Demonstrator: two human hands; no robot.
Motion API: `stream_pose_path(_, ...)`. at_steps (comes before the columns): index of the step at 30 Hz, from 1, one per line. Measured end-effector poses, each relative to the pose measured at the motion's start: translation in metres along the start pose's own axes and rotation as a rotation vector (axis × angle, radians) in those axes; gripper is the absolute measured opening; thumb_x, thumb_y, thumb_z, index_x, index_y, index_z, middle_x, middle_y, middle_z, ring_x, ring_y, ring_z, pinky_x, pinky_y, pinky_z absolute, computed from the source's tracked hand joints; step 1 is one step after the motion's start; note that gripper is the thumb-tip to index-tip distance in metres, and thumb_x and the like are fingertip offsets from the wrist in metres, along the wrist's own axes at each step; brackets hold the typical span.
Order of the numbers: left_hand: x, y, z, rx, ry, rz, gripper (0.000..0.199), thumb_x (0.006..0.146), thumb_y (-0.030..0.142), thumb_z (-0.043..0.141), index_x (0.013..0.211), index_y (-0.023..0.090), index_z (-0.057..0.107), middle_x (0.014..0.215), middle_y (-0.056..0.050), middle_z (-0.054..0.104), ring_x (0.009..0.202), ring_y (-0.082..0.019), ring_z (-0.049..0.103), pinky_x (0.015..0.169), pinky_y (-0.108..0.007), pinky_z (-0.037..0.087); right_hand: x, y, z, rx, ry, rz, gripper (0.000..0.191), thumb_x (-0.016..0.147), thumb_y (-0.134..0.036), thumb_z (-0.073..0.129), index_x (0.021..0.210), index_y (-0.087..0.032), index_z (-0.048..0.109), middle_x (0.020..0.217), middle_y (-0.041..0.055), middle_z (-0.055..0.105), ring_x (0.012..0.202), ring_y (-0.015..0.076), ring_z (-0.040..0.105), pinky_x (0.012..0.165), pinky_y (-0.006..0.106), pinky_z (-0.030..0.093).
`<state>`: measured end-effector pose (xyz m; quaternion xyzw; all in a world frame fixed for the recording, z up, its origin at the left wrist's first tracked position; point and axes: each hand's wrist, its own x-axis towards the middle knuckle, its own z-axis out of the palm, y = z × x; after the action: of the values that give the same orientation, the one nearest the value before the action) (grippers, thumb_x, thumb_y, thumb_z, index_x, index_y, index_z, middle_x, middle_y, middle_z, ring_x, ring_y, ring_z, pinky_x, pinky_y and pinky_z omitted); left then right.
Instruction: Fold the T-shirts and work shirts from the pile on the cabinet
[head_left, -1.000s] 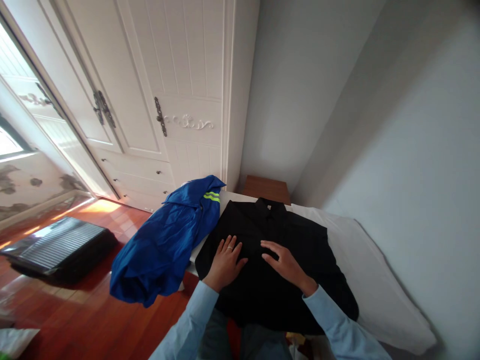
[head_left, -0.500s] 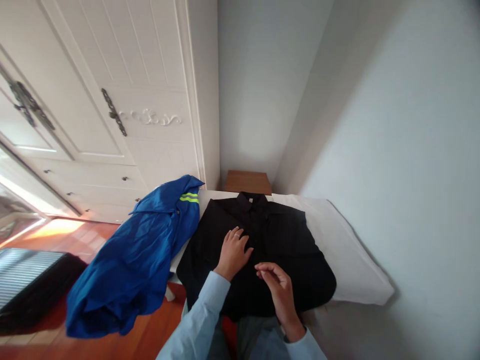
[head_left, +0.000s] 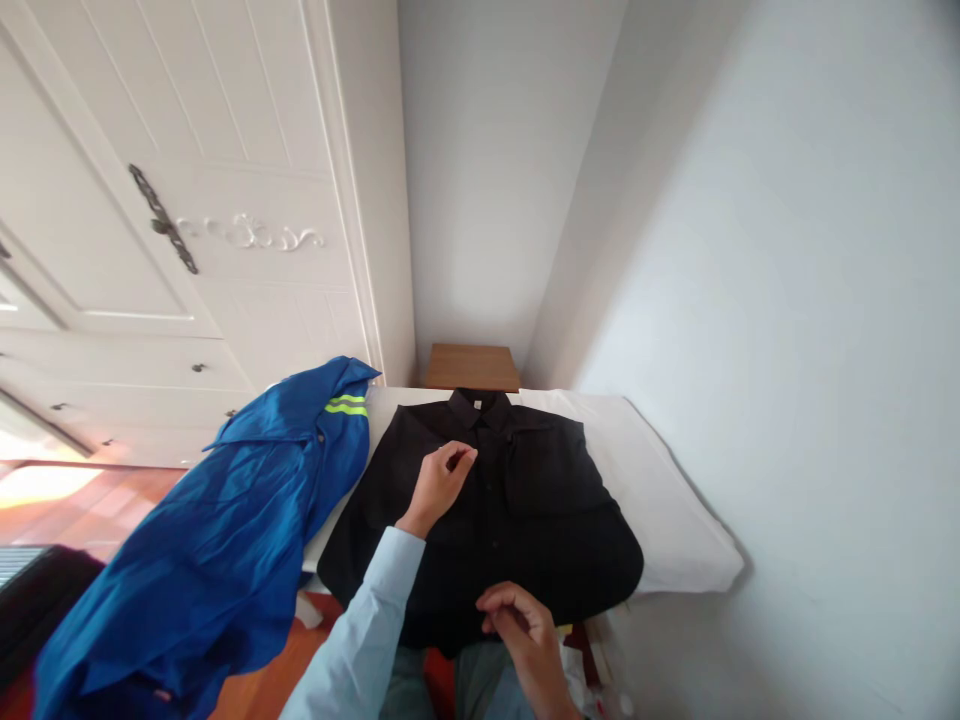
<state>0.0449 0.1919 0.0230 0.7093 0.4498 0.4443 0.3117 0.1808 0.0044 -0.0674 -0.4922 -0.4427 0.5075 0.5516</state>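
Note:
A black collared shirt (head_left: 559,550) lies front up and spread out, its collar at the far end and its hem towards me. Over its chest, beside the button placket, is my left hand (head_left: 441,482), thumb and fingertips pinched together. Whether fabric is caught in that pinch cannot be seen. Lower down, near the hem, my right hand (head_left: 525,635) has its fingers curled in towards the thumb. What those fingers hold, if anything, is hidden. A blue garment (head_left: 247,520) with a yellow-green reflective stripe lies on the left and hangs over the edge.
Under the shirt is a white-covered surface (head_left: 675,545), reaching to the grey wall (head_left: 787,300) on the right. A white wardrobe (head_left: 285,310) stands at the left. A small wooden top (head_left: 474,367) sits beyond the far end. A dark case (head_left: 45,610) lies on the floor.
My left hand has gone from spread fingers to a pinch by the placket. My right hand has drawn back towards the hem. The view has turned slightly right.

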Motion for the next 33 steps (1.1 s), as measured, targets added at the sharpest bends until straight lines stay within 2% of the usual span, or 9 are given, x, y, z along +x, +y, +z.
stream_pose_path(4,-0.006,-0.004,-0.009,-0.030,-0.016,0.134,0.034,0.099,0.041,0.049,0.118,0.020,0.067,0.117,-0.007,0.072,0.105,-0.019,0.067,0.089,-0.032,0.054,0.002,-0.004,0.012,-0.019,-0.074,-0.011,0.029,0.089,-0.044,0.062,0.082,-0.017,0.072,0.088,0.0076,0.066,0.070,0.0139,0.062,0.065,0.023,0.049)
stream_pose_path(7,-0.012,-0.017,-0.015,0.226,-0.045,0.172,0.034,0.100,0.037,0.047,0.124,0.021,0.064,0.129,-0.009,0.067,0.123,-0.022,0.061,0.104,-0.040,0.048,-0.006,0.001,0.017,-0.062,-0.168,-0.065,0.029,0.093,-0.041,0.057,0.085,-0.017,0.072,0.090,0.0082,0.066,0.072,0.0144,0.063,0.067,0.024,0.050)
stream_pose_path(10,-0.019,-0.036,-0.020,0.574,-0.157,0.109,0.035,0.098,0.035,0.052,0.128,0.022,0.064,0.143,-0.012,0.057,0.142,-0.029,0.043,0.114,-0.053,0.038,-0.014,-0.003,0.017,-0.105,-0.245,-0.106,0.028,0.096,-0.038,0.054,0.086,-0.018,0.071,0.091,0.0082,0.067,0.073,0.0142,0.064,0.070,0.025,0.052)
stream_pose_path(13,-0.029,-0.053,-0.021,0.764,-0.203,-0.003,0.045,0.097,0.040,0.053,0.137,0.020,0.059,0.151,-0.015,0.047,0.148,-0.034,0.031,0.118,-0.060,0.027,-0.009,-0.027,0.012,-0.231,-0.278,-0.174,0.025,0.098,-0.034,0.052,0.095,-0.020,0.072,0.095,0.0079,0.067,0.074,0.0132,0.064,0.074,0.025,0.053)
stream_pose_path(17,-0.039,-0.061,-0.020,0.819,-0.154,0.010,0.053,0.099,0.048,0.043,0.144,0.020,0.053,0.154,-0.015,0.043,0.148,-0.033,0.032,0.121,-0.057,0.023,0.034,-0.073,-0.004,-0.513,-0.243,-0.371,0.037,0.095,-0.026,0.054,0.131,-0.023,0.061,0.121,0.0103,0.062,0.089,0.0141,0.065,0.092,0.030,0.054)
stream_pose_path(20,-0.040,-0.061,-0.019,0.810,-0.136,0.020,0.056,0.099,0.051,0.040,0.144,0.021,0.053,0.155,-0.014,0.043,0.148,-0.033,0.032,0.121,-0.056,0.023,0.084,-0.090,-0.015,-0.757,-0.189,-0.417,0.049,0.092,-0.022,0.052,0.141,-0.025,0.054,0.139,0.0100,0.052,0.083,0.0120,0.064,0.088,0.029,0.055)
stream_pose_path(23,-0.040,-0.060,-0.019,0.806,-0.144,0.020,0.057,0.100,0.052,0.039,0.145,0.020,0.052,0.156,-0.014,0.041,0.148,-0.033,0.032,0.121,-0.056,0.023,0.127,-0.089,-0.018,-1.046,-0.163,-0.348,0.044,0.090,-0.019,0.054,0.133,-0.024,0.062,0.134,0.0076,0.056,0.095,0.0169,0.065,0.087,0.028,0.054)
stream_pose_path(26,-0.039,-0.059,-0.020,0.812,-0.163,0.013,0.059,0.100,0.052,0.038,0.146,0.017,0.051,0.156,-0.014,0.040,0.148,-0.033,0.031,0.121,-0.056,0.022,0.151,-0.082,-0.016,-1.205,-0.221,-0.307,0.033,0.087,-0.014,0.055,0.115,-0.023,0.072,0.118,0.0059,0.065,0.101,0.0190,0.064,0.085,0.024,0.051)
stream_pose_path(33,-0.039,-0.057,-0.020,0.791,-0.162,-0.006,0.058,0.100,0.051,0.038,0.146,0.018,0.051,0.156,-0.013,0.040,0.148,-0.032,0.031,0.122,-0.055,0.021,0.142,-0.093,-0.032,-1.087,0.027,-0.361,0.013,0.089,-0.021,0.055,0.084,-0.020,0.067,0.089,0.0047,0.067,0.075,0.0148,0.060,0.072,0.024,0.044)
